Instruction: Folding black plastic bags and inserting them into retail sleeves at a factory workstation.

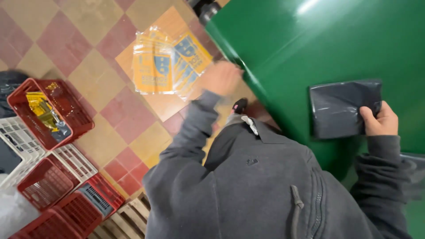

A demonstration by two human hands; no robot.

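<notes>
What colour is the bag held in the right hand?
Dark grey, almost black, and glossy: the bag shows against the green table in the head view.

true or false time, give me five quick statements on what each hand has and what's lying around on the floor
1. The right hand grips a dark grey bag lying on the green table. True.
2. The left hand holds a stack of yellow packets. True; it is motion-blurred.
3. The yellow packets rest inside a white crate. False: they hang above the tiled floor.
4. Red crates stand on the floor at the left. True.
5. The person wears a bright orange jacket. False: it is a grey zip hoodie.
</notes>
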